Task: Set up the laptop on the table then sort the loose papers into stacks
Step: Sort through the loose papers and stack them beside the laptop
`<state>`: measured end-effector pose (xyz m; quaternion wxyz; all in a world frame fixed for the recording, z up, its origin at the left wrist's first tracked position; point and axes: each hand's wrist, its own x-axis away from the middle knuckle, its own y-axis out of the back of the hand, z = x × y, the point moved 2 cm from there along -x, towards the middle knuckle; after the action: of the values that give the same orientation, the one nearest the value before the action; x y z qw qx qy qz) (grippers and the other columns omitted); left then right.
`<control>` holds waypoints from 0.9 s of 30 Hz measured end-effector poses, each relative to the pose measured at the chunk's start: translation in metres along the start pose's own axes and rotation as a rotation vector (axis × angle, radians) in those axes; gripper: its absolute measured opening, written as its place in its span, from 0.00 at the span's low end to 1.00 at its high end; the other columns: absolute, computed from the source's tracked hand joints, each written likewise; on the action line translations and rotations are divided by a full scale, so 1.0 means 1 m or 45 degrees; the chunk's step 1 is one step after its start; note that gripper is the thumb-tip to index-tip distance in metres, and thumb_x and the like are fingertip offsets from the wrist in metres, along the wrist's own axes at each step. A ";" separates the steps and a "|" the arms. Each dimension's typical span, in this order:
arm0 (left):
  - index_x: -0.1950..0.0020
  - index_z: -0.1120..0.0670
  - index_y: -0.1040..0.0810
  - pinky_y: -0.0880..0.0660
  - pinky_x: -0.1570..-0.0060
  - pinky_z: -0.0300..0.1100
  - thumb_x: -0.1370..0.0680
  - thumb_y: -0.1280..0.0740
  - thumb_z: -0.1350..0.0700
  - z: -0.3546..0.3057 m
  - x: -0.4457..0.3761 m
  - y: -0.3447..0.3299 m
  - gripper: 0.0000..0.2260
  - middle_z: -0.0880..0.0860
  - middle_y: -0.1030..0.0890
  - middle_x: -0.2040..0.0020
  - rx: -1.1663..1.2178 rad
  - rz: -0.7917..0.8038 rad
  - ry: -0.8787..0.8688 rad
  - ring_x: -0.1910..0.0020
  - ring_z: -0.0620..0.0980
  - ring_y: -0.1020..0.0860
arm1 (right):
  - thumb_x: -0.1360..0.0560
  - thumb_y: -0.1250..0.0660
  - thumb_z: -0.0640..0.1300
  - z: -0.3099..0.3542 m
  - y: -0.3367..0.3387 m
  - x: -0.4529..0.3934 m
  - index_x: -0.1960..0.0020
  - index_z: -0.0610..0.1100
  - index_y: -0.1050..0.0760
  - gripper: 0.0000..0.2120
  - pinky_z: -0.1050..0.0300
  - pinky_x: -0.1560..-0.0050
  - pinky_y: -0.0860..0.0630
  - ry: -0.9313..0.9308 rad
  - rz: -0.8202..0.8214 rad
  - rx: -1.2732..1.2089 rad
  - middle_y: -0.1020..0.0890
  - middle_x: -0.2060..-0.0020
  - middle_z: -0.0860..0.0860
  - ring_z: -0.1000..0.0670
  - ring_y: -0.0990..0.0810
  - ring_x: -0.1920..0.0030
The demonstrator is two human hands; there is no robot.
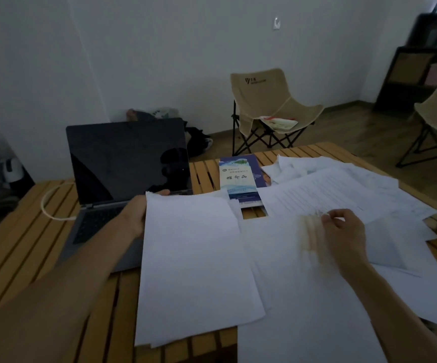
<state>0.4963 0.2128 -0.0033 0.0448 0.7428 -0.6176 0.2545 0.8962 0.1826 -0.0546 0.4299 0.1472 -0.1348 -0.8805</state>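
Left hand [136, 214] gripping a stack of white papers [193, 260] by its far left corner, at 9 o'clock from the loose papers [343, 195]. Right hand [343, 234] curled, blurry; grip hard to tell. Open laptop [128, 163] at 10 o'clock on the wooden table [29, 231].

Left arm reaches in from lower left, forearm bare, stretched forward. Left hand [137, 216] mostly hidden behind a sheet, thumb tip showing over its top edge, gripping it at the upper left corner. Right arm comes in from lower right, forearm angled up and left. Right hand [343, 231] back-up, fingers curled under, fingertips motion-blurred; whether they pinch anything cannot be told. Hands well apart.
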 end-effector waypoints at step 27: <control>0.47 0.59 0.18 0.23 0.52 0.51 0.18 0.37 0.58 0.002 0.051 -0.010 0.09 0.57 0.16 0.52 -0.143 0.078 -0.496 0.54 0.55 0.20 | 0.20 0.34 0.41 0.054 -0.064 0.074 0.51 0.41 0.17 0.08 0.44 0.50 0.17 -0.053 0.800 -0.330 0.13 0.57 0.45 0.41 0.14 0.55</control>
<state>0.5115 0.1687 0.0197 -0.0421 0.7552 -0.6501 0.0724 0.7867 0.1682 -0.0391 0.6925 0.0246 -0.0694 -0.7177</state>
